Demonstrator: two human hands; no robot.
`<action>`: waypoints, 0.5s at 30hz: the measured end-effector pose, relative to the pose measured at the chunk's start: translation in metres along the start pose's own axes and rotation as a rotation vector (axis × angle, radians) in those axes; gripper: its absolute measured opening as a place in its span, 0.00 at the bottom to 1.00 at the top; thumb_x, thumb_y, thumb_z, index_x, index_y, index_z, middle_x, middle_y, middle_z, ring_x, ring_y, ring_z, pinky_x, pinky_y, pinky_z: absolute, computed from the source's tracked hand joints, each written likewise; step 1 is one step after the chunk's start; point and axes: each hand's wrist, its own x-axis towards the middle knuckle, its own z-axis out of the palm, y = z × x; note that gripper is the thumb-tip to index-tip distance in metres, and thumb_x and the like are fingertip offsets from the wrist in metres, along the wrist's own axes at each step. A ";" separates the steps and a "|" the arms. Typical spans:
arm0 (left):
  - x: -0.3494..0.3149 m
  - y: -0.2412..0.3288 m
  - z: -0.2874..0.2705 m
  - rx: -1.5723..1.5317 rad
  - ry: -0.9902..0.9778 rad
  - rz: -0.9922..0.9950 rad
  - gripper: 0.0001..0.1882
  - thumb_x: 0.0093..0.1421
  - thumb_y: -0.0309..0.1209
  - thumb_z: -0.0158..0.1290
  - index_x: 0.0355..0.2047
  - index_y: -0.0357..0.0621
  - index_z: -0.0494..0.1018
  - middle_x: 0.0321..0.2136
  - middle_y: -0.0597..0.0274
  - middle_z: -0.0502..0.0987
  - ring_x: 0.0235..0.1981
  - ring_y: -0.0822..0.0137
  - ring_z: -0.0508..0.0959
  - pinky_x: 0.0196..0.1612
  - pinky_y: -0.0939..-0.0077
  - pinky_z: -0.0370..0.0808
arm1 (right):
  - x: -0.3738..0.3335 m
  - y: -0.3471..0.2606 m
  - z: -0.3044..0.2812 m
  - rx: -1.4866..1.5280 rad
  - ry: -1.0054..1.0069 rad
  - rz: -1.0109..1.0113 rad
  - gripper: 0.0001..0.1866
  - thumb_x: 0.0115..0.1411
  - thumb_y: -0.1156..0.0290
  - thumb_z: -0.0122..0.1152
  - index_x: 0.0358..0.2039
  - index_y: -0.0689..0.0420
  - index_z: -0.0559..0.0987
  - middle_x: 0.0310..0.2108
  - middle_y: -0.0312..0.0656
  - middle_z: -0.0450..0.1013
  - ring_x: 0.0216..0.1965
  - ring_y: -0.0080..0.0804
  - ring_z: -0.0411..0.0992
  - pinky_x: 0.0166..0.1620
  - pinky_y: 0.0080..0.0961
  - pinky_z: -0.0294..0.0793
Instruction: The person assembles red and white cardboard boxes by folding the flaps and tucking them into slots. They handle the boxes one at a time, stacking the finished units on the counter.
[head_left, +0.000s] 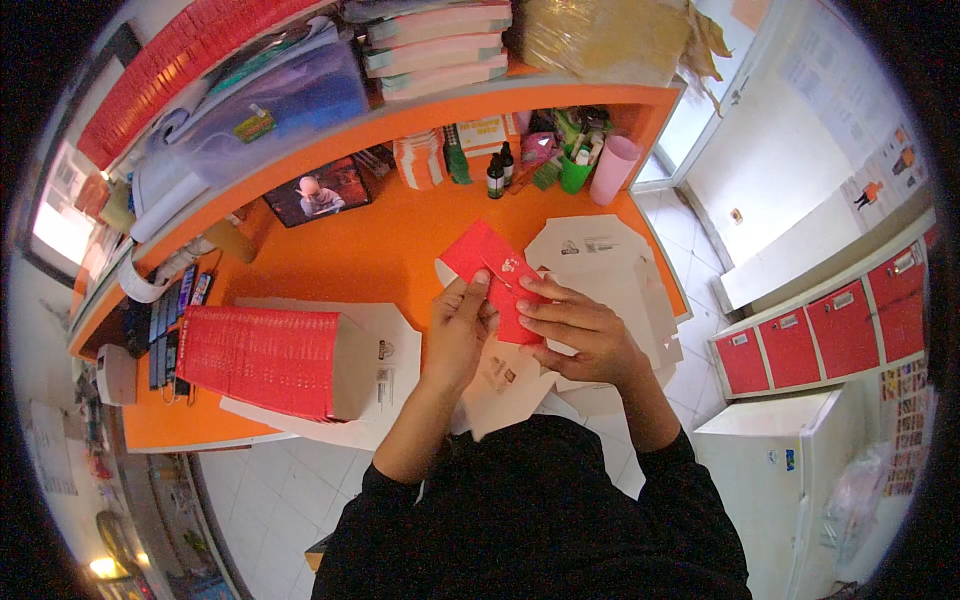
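Observation:
Both my hands hold a folded red card piece with a small pale print, up over the orange desk. My left hand pinches its left side, thumb on top. Across its right side lie the fingers of my right hand, closed on the edge. Parts of the piece are hidden under my fingers. Below it are flat white printed card sheets. To the left, a long tight row of red folded card pieces rests on another white sheet.
More flat white card blanks lie at the right of the orange desk. Farther back are a tablet, dark dropper bottles, a green cup and a pink cylinder. An orange shelf spans the back, loaded with packs.

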 end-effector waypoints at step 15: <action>0.037 0.004 0.000 1.221 -0.353 0.311 0.09 0.61 0.29 0.44 0.39 0.41 0.70 0.33 0.50 0.74 0.35 0.54 0.76 0.46 0.61 0.72 | -0.109 0.050 0.009 -0.621 0.521 0.788 0.25 0.47 0.71 0.67 0.46 0.59 0.72 0.44 0.48 0.67 0.49 0.47 0.64 0.53 0.38 0.64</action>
